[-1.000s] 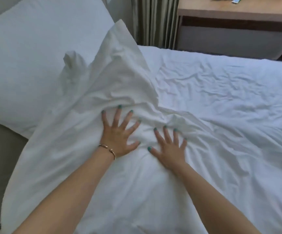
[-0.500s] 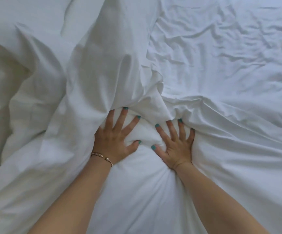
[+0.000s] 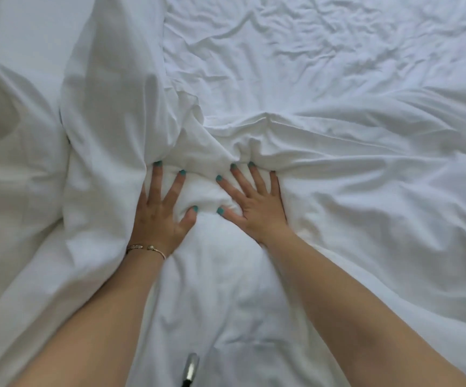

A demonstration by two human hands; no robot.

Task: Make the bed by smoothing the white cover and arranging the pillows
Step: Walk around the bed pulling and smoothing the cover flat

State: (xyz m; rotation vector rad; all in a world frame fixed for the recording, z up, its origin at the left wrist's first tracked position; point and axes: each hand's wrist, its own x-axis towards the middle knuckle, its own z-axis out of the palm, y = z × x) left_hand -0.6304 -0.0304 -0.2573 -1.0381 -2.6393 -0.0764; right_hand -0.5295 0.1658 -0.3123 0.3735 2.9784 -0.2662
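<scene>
Left hand [image 3: 157, 216] and right hand [image 3: 254, 203] side by side, fingers spread flat, pressing the white cover [image 3: 338, 191], folds bunched just beyond fingertips, bracelet [image 3: 145, 248] on left wrist

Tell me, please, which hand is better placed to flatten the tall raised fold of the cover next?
Probably the left hand: it presses the white cover right at the fold's base; the right hand lies farther away.

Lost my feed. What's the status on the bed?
Left hand and right hand flat, pressing the cover. Cover bunched ahead of fingers. Nothing blocking.
</scene>
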